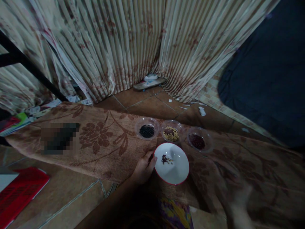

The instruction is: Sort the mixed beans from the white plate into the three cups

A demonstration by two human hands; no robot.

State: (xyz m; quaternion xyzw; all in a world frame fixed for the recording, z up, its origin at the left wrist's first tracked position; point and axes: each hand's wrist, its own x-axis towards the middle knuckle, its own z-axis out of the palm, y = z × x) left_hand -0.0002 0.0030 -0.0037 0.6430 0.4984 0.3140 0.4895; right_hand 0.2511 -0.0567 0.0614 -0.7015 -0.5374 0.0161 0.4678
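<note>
A white bowl with a red rim [177, 171] sits on a brown floral mat [100, 140] and holds a few mixed beans [166, 159]. My left hand [144, 168] grips the bowl's left edge, fingers curled round the rim. Behind the bowl stand three clear bowls: one with black beans [146, 131], one with pale yellow beans [171, 134], one with dark red beans [197, 141]. My right hand [238, 197] hovers low at the right over the mat, smeared by motion, so its fingers cannot be read.
Striped floral curtains [114, 47] hang behind. A sandal [149, 82] lies on the tiled floor by the curtain. A red book [21, 190] lies at the lower left, papers [14, 122] at the left, a dark cloth [269, 73] at the right.
</note>
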